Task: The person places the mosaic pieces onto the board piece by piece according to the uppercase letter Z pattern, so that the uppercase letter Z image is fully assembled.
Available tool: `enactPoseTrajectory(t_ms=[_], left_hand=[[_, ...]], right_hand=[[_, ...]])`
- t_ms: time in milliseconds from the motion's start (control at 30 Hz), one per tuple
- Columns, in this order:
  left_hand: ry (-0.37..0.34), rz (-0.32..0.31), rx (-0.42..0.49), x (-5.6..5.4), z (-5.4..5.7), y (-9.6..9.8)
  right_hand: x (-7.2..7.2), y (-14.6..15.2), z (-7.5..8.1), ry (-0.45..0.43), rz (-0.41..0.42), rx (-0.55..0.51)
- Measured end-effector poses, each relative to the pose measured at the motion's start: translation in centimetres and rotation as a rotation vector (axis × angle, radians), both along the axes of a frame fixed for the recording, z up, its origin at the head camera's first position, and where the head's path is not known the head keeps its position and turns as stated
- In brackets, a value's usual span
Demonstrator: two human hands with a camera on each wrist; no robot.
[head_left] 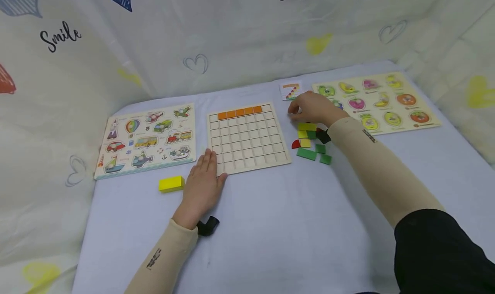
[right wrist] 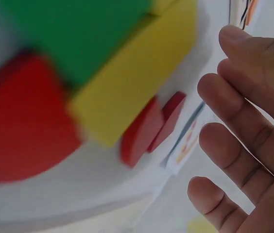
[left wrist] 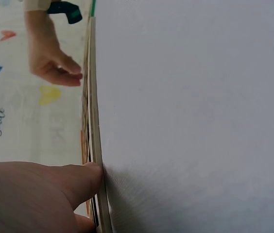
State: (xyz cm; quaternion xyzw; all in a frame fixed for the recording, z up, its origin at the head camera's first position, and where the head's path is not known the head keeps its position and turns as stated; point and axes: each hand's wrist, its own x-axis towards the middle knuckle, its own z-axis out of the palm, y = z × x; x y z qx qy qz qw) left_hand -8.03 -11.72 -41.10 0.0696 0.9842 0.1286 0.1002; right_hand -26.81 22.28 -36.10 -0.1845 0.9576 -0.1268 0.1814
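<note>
My left hand (head_left: 203,186) lies with straight fingers along the lower left corner of the wooden grid board (head_left: 251,143). In the left wrist view its thumb (left wrist: 86,174) touches the board's edge. A row of orange squares (head_left: 239,113) fills part of the board's top row. My right hand (head_left: 315,108) is over the loose blocks right of the board, fingers bent and apart from the thumb, with nothing seen between them in the right wrist view. Near its fingertips are two red pieces (right wrist: 142,133), a yellow block (right wrist: 142,73) and a blurred green block (right wrist: 78,34).
A yellow block (head_left: 171,184) sits left of my left hand. A vehicle puzzle board (head_left: 148,130) stands at left, a fruit puzzle board (head_left: 386,107) at right. A numeral card (head_left: 291,90) lies behind my right hand. Green blocks (head_left: 307,154) lie nearer. Printed cloth hangs behind.
</note>
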Motion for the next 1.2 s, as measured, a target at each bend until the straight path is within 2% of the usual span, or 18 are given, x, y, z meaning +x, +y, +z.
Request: enactPoseTrajectory(t_ms=[200,433,833,1200], left_hand=[[-0.006,0.005,-0.001,0.2,-0.1,-0.3],[-0.004,0.003,0.01,0.3,-0.2,-0.5],[0.007,-0.006,0.01,0.2,0.0,-0.5],[0.018,-0.02,0.016,0.2,0.1,-0.2]], right_hand=[[1.2,1.0,-1.0,-0.009,0.009,0.0],[2.4,1.6,-1.3,0.004,0.021,-0.001],[2.5,2.3,-1.2,0.023,0.0,-0.006],[3.0,2.3,-0.6,0.127,0.053,0.073]])
